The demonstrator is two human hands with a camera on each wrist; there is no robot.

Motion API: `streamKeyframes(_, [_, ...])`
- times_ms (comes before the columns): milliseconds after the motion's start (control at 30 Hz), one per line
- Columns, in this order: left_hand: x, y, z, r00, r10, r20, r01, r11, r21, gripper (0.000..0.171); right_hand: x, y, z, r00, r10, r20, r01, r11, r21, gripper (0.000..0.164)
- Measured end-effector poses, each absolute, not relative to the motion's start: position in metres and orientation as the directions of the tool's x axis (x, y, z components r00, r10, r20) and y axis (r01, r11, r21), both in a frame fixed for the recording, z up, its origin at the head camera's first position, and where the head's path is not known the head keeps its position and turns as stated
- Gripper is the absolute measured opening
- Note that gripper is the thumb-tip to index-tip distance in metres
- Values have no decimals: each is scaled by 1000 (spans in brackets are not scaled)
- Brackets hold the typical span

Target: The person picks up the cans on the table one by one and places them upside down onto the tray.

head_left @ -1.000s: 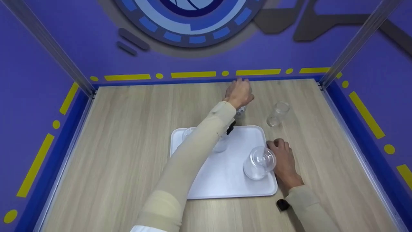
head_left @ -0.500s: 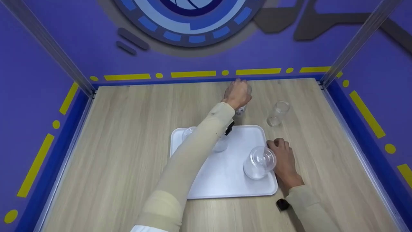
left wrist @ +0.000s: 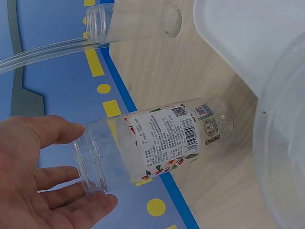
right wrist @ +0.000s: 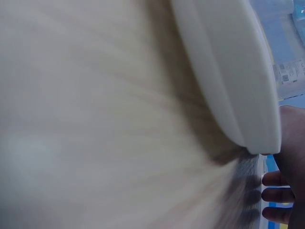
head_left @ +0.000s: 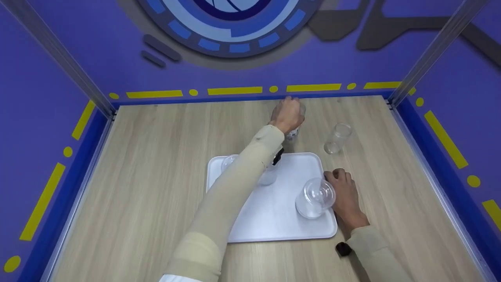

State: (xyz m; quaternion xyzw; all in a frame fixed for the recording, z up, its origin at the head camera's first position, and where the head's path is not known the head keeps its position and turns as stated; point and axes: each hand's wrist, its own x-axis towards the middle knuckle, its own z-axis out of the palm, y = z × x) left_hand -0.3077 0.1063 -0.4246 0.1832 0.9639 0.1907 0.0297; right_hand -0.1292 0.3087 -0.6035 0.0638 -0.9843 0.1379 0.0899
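At the back of the table, my left hand (head_left: pixel 287 114) reaches over a clear jar (left wrist: pixel 162 143) with a printed fruit label and barcode. Thumb and fingertips lie on opposite sides of the jar's mouth in the left wrist view, gripping it. The jar stands upright behind a white tray (head_left: pixel 282 219). My right hand (head_left: pixel 346 192) rests at the tray's right edge with loosely bent fingers. The tray rim hides its thumb in the right wrist view. Close to that hand, a clear lidded container (head_left: pixel 314 199) stands on the tray.
A second clear jar (head_left: pixel 337 138) without a label stands on the table at right of the labelled one. The left forearm crosses the tray and partly covers two more clear vessels, one at its left corner (head_left: pixel 228 161). Purple walls enclose the table.
My left hand has shifted very slightly left over the labelled jar. The right hand, tray and containers have kept their places.
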Motion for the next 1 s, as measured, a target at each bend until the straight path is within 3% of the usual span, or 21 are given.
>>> streamKeyframes(300, [-306, 107, -425, -934, 357, 20, 339, 865, 371, 30, -128, 309, -604, -968, -106, 226, -167, 947, -273, 33])
streamKeyframes(700, [-305, 105, -425, -935, 354, 14, 332, 861, 385, 36, -129, 311, -605, -959, -118, 259, -189, 944, -272, 31])
streamKeyframes(1000, [-306, 102, -425, -935, 355, 29, 335, 852, 403, 35, -129, 309, -605, -972, -108, 209, -163, 949, -271, 34])
